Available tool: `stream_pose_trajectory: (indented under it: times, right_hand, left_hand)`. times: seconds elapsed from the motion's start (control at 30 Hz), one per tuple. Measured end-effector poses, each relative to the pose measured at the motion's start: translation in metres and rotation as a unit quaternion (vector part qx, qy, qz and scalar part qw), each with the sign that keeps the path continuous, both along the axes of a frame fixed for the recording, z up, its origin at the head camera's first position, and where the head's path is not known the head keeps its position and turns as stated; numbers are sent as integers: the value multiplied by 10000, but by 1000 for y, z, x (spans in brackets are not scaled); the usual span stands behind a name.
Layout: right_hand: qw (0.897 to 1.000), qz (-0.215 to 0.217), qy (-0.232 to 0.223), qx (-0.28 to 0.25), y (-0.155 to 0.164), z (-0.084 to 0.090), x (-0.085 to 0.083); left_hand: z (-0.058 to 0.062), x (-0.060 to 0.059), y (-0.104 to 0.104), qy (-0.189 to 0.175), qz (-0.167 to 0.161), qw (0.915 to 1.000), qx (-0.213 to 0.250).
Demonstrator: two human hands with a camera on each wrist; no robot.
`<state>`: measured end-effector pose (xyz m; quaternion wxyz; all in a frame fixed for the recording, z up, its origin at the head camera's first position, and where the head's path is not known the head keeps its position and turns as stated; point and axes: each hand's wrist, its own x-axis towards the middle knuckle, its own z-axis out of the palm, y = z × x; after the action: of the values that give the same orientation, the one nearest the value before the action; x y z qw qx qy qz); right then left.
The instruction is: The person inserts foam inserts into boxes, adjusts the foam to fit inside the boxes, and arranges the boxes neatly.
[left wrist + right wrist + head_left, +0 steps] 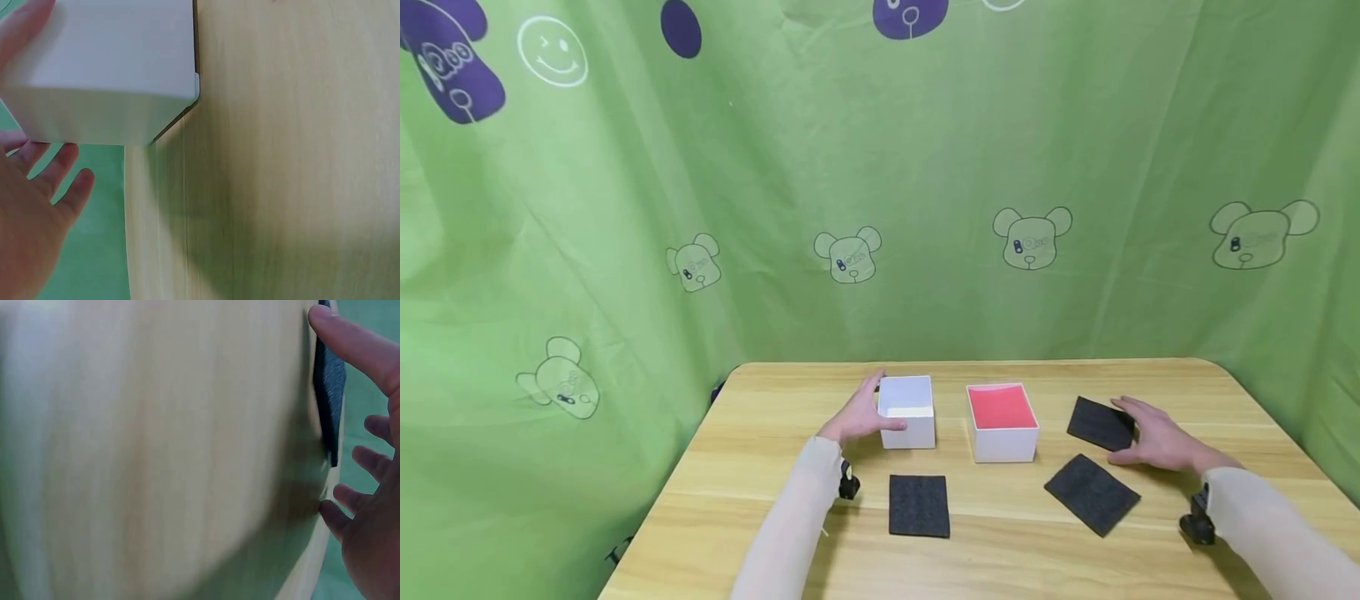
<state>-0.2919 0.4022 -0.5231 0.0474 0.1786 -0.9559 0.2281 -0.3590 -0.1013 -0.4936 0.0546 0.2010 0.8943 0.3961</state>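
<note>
A white open box [907,411] stands on the wooden table [1000,550], with a second white box lined in red [1002,421] to its right. My left hand [859,417] lies against the white box's left side, fingers straight and thumb at its front face. In the left wrist view the spread left hand [31,206] sits beside the white box [106,62]. My right hand [1150,435] is spread at the right edge of a black foam pad [1101,422]. In the right wrist view the right hand's [369,506] fingers frame the foam pad [328,394], whose edge looks slightly raised.
Two more black foam pads lie flat nearer me, one at centre [919,505] and one at right [1092,493]. Green printed cloth [880,208] hangs behind and beside the table. The table's left edge [677,492] and rounded far corners are close.
</note>
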Motion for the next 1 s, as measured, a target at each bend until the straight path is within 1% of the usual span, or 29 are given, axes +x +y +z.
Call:
stream_pose_trajectory:
  times: [0.1, 0.37, 0.6, 0.77, 0.9, 1.0]
  right_hand:
    - [9999, -77, -123, 42, 1, 0, -2]
    - [9993, -198, -275, 169, 1, -5, -7]
    - [9986, -250, -450, 74, 2, -5, -10]
    - [9986, -226, -470, 60, -1, -4, -9]
    - [9985, -180, -507, 29, -3, -3, -7]
    - [9990, -150, -409, 94, -3, -4, -7]
  left_hand:
    - [1, 0, 0, -33, -41, 10000, 34]
    - [2, 1, 0, -153, -169, 9995, 220]
    - [3, 1, 1, -170, -140, 9994, 249]
    - [4, 2, 0, -187, -207, 9993, 263]
    - [4, 5, 0, -233, -186, 9991, 293]
    - [3, 7, 0, -240, -156, 9990, 341]
